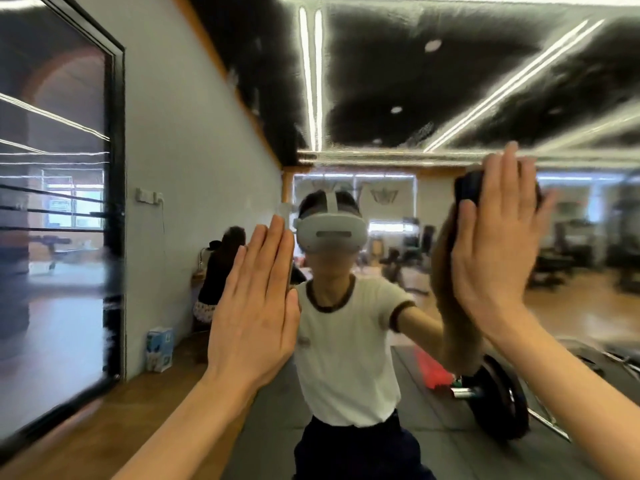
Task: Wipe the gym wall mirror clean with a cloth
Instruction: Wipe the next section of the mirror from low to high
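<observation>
Wiping looks to be in mid-course, judging from how things lie: the mirror (381, 140) fills nearly the whole view ahead, running from a corner with the grey side wall (194, 188) out past the right edge, and both hands are up against its glass. No clear line between cleaned and uncleaned glass can be made out; the upper part shows smeary, streaked reflections of the ceiling lights, but whether that is film on the glass or blur from the camera cannot be told, so how much is left is uncertain, and I would guess a good deal of this wide surface remains. In the glass stand the person's own reflection in a white top and a headset, a barbell (498, 400) on the dark floor mat, and gym machines further back. On the side wall hang a dark-framed panel (69, 216) and a small socket, with a blue and white box (159, 348) on the floor below. The right hand (498, 251) is spread flat, fingers straight and pointing up, pressing the cloth (465, 188) to the glass at about head height; the cloth is dark, bunched under the palm, showing only at the fingers' left edge. The left hand (256, 306) is also flat, fingers together, holding nothing, laid against or just off the glass; which one cannot be told.
</observation>
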Demonstrator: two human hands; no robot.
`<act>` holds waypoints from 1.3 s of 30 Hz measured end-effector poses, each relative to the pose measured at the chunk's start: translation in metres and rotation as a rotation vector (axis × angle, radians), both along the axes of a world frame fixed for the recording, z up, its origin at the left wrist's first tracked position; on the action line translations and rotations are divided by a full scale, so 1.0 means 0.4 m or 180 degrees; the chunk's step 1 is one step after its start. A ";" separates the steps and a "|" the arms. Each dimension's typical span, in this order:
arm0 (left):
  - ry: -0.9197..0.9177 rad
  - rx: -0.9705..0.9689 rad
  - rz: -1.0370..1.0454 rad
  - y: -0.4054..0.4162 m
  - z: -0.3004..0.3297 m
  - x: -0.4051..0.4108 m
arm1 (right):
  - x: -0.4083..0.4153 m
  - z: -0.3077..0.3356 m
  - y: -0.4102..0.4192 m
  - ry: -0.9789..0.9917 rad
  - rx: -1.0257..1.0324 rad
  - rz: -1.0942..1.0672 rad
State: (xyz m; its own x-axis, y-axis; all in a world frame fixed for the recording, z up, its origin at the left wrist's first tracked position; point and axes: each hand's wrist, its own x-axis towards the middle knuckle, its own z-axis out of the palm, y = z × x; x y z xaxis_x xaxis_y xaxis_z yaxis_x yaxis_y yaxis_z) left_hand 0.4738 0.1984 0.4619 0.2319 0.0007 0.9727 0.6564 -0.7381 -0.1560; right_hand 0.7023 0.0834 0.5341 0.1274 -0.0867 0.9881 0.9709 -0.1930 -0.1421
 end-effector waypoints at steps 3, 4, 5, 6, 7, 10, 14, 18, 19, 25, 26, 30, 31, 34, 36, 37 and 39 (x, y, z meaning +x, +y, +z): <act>-0.0045 -0.0007 -0.0057 -0.001 0.001 0.000 | -0.210 0.076 0.115 -0.0840 -0.0141 0.0158; -0.0057 0.0008 -0.0060 -0.001 0.001 0.000 | -0.272 0.103 0.145 -0.1073 -0.0253 0.0140; -0.0073 0.0020 -0.0057 -0.001 0.001 0.000 | -0.318 0.128 0.167 -0.1268 -0.0391 0.0085; -0.0088 0.0020 -0.0065 0.000 0.001 -0.001 | -0.336 0.151 0.179 -0.1440 -0.0500 0.0031; -0.0088 0.0008 -0.0081 0.001 0.001 -0.002 | -0.325 0.169 0.181 -0.1601 -0.0562 -0.0031; -0.0022 -0.0021 -0.0085 0.002 0.000 -0.002 | -0.172 0.175 0.111 -0.1502 -0.0493 -0.0059; 0.0019 -0.0075 -0.0064 0.001 -0.002 0.000 | 0.114 0.059 -0.035 -0.0122 -0.0131 -0.0040; 0.0019 -0.0051 -0.0088 0.001 -0.001 0.002 | 0.067 -0.004 -0.011 0.0631 0.0358 -0.0030; 0.0020 -0.0046 -0.0105 0.001 -0.002 0.003 | 0.006 -0.010 0.017 0.0542 0.0360 0.0038; -0.0049 -0.0084 -0.0135 -0.002 0.001 0.003 | -0.225 -0.132 0.127 -0.1418 -0.0669 0.0299; -0.0056 -0.0087 -0.0144 -0.002 -0.001 0.003 | -0.181 -0.131 0.106 -0.1534 -0.0723 0.0252; -0.0042 -0.0001 -0.0105 -0.002 0.000 0.003 | 0.098 -0.141 -0.034 -0.0498 -0.0428 0.0026; -0.0041 0.0011 -0.0081 -0.002 0.000 0.003 | 0.163 -0.152 -0.065 -0.0078 -0.0267 -0.0021; -0.0035 0.0019 -0.0040 -0.005 0.003 0.004 | 0.185 -0.156 -0.073 0.0985 0.0249 0.0014; -0.0013 -0.0011 -0.0029 -0.007 0.001 0.005 | 0.067 -0.151 -0.016 0.0966 0.0355 0.0039; -0.0018 -0.0030 -0.0046 -0.008 0.000 0.005 | -0.011 -0.162 0.022 0.0632 0.0256 0.0077; -0.0020 -0.0056 -0.0079 -0.009 0.001 0.005 | -0.159 -0.208 0.094 -0.0358 -0.0284 0.0157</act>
